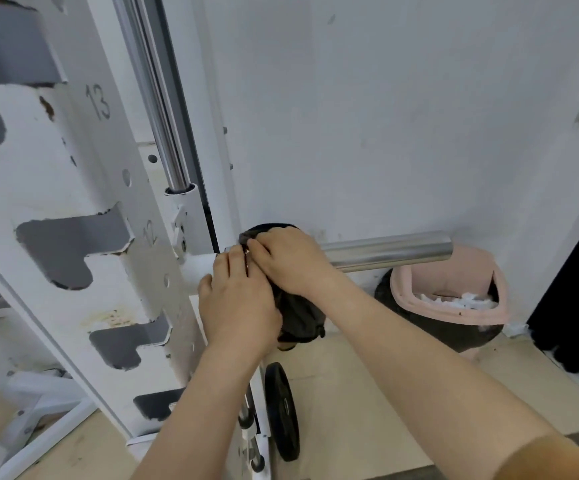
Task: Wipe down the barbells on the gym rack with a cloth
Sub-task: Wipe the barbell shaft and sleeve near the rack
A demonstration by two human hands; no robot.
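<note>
1. White, scuffed wall is seen across the upper and right parts of the frame, and pale floor is shown along the bottom.
2. On the left side of the frame, a white rack upright is shown, cut with grey notches and marked with the numbers 13 and 12.
3. A chrome guide rod is set just beside the upright, running from the top of the frame down into a white socket left of centre.
4. The barbell sleeve is seen at mid-frame, jutting horizontally to the right from the rack, and its right end is left bare.
5. A black cloth is draped over the inner end of the sleeve at the centre of the frame, with a fold hanging below the bar.
6. The cloth is grasped from above by the right hand, whose fingers are curled over it and pressed onto the bar.
7. The hanging part of the cloth is clasped by the left hand, which is placed just left of and below the right hand, with the fingers of the two hands touching.
8. A pink waste bin, lined with a black bag and holding white scraps, is seen on the floor at centre right, below the sleeve's free end.
9. A black weight plate is seen upright at lower centre, below the hands.
</note>
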